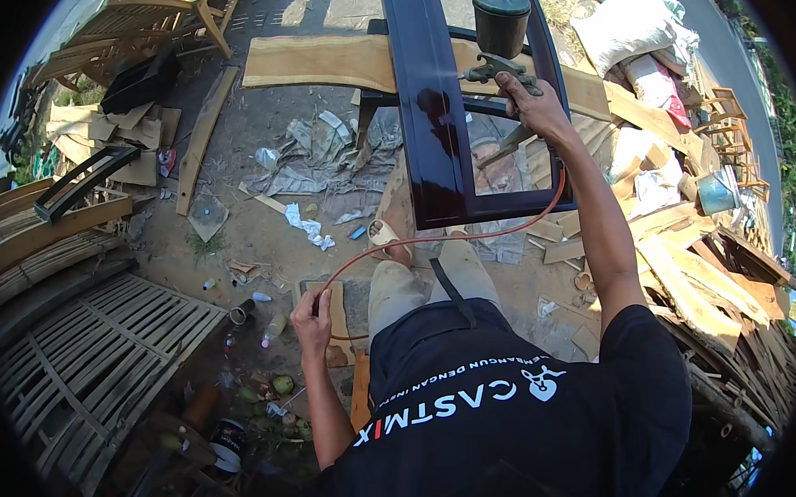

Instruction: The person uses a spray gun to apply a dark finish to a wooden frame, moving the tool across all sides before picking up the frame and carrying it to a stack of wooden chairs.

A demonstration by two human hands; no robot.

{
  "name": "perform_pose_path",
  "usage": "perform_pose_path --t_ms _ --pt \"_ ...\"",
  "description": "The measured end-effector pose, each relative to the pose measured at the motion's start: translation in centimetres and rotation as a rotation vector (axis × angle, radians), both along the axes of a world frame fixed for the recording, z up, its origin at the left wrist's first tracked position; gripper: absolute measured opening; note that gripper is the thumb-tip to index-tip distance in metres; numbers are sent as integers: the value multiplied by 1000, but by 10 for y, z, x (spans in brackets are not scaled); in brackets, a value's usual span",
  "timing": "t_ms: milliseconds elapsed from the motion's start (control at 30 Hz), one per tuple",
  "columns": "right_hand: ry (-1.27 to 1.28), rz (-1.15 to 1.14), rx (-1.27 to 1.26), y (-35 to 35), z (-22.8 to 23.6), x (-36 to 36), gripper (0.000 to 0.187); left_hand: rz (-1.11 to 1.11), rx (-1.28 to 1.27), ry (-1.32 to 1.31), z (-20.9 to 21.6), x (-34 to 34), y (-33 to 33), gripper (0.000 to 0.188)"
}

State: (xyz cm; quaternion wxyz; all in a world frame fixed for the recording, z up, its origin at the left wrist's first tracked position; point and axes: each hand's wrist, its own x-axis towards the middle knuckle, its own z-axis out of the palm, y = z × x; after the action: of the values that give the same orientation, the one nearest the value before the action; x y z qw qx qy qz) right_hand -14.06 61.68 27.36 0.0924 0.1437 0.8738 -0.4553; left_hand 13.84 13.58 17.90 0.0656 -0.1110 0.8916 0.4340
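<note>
My right hand [535, 108] is closed round the handle of a spray gun [495, 67] with a dark round paint cup [502, 20] on top. The gun hangs above a glossy dark brown wooden frame [434, 170] with openings in it, and a faint mist shows at its nozzle. A thin orange-red air hose [434, 239] drops from beside my right wrist and curves across in front of my legs. My left hand [311, 316] is closed on that hose, low at the left. The frame rests across a rough-edged wooden plank [321, 62].
Crumpled sheeting [325, 149] and scraps litter the ground beyond my feet. At the left lie a slatted bamboo panel [106, 354] and a small black frame [88, 182]. White sacks [634, 25], a bluish bucket [717, 191] and piled boards [688, 278] crowd the right.
</note>
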Motion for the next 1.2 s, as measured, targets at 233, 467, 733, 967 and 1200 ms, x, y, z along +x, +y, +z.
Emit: perform_pose_path --t_ms 233,467,733,967,1200 --pt "-119 28 -112 -12 33 123 61 -66 19 36 -8 5 -5 13" --pt "-191 73 -123 11 16 229 62 -184 -2 51 -9 27 13 15" --pt "-249 85 -93 28 17 300 64 -259 -58 41 -6 72 44 13" --pt "31 -32 -80 45 -2 266 68 -239 -71 68 -4 106 62 16" --pt "-46 -111 -229 81 -22 266 75 -161 -58 49 8 131 65 18"
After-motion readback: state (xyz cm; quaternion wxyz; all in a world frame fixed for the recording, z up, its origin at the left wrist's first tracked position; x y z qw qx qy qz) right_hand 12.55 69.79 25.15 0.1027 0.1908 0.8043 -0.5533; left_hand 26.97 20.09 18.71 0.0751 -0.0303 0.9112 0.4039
